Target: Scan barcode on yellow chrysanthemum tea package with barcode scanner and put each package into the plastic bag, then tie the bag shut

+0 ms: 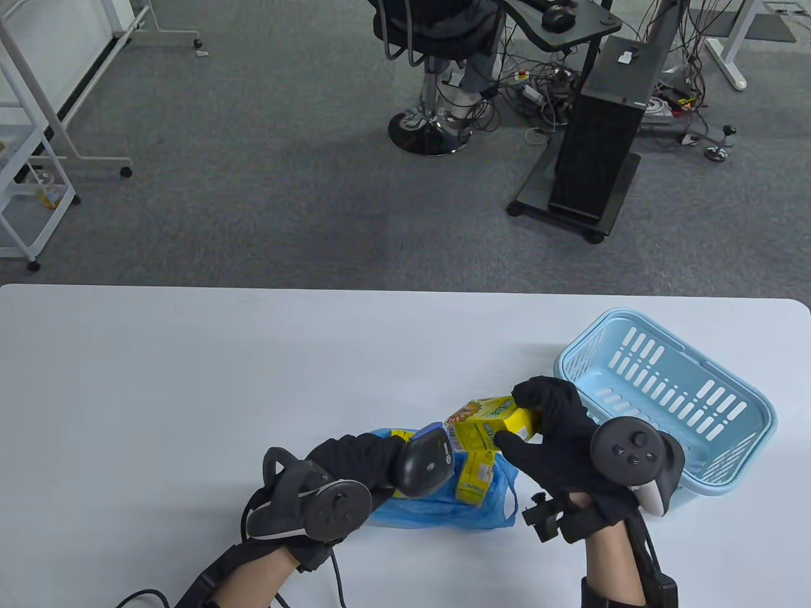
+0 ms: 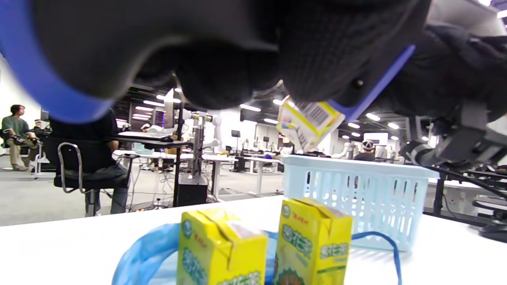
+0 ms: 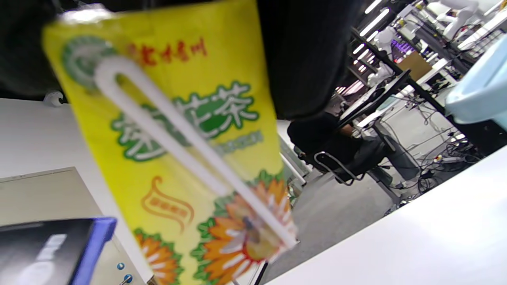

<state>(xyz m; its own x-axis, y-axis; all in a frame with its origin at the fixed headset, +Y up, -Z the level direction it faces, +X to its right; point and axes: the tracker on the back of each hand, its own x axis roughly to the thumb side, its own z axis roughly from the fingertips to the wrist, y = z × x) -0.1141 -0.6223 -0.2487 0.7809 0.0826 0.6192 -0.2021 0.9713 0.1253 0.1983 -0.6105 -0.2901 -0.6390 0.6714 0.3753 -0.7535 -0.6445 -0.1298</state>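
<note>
Right hand [image 1: 557, 430] pinches a tea package [image 1: 491, 421] before the barcode scanner [image 1: 426, 465], gripped in the left hand [image 1: 355, 465].
Package: rigid, light carton, probably slick; hold by opposite faces, barcode exposed. It hovers above the plastic bag [image 1: 443, 506] near the table's front edge; two cartons stand inside.

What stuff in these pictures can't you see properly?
- Inside of the blue plastic bag: table view, covered by the barcode scanner and the left hand, so any more packs stay hidden.
- Barcode digits on the held tea package: left wrist view, too small.
- Right hand fingers: right wrist view, cut off by the top edge.
- Blue basket front wall: table view, behind the right hand.
</note>
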